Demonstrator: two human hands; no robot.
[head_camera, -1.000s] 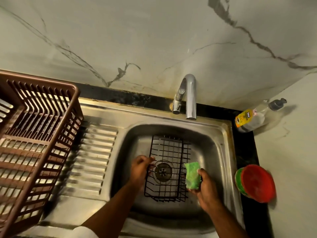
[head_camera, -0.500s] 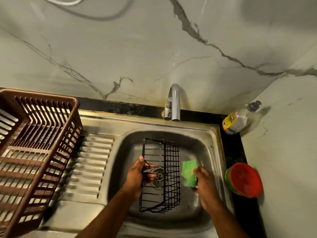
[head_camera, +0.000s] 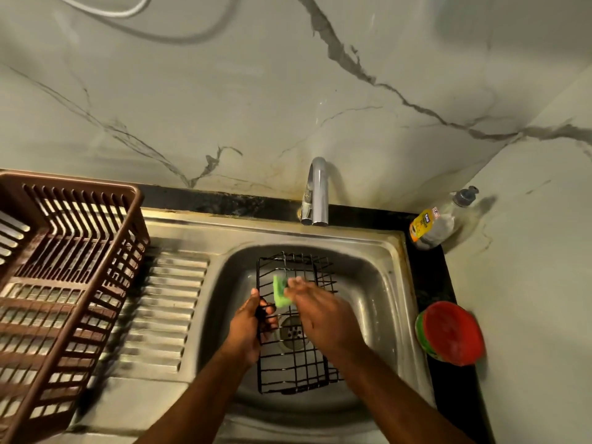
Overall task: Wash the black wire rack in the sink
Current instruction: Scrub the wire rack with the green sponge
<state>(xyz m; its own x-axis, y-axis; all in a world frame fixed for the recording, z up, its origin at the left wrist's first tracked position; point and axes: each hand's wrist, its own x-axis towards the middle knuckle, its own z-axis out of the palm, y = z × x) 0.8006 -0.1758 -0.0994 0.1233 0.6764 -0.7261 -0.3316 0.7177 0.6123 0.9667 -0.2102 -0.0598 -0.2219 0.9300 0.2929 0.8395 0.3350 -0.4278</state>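
Marble wall rises behind the steel sink [head_camera: 378, 251], our landmark. Inside its basin we stand the black wire rack [head_camera: 294, 354] over the drain, probably so suds run off. Our left hand [head_camera: 248, 328] curls around the rack's left edge, steadying it; our right hand [head_camera: 320, 310] pinches a green sponge [head_camera: 282, 291] against the wires.

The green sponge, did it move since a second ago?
Yes. The green sponge now sits up and left of the sink drain, inside the black wire rack; before it was right of the drain. The right hand grips it.
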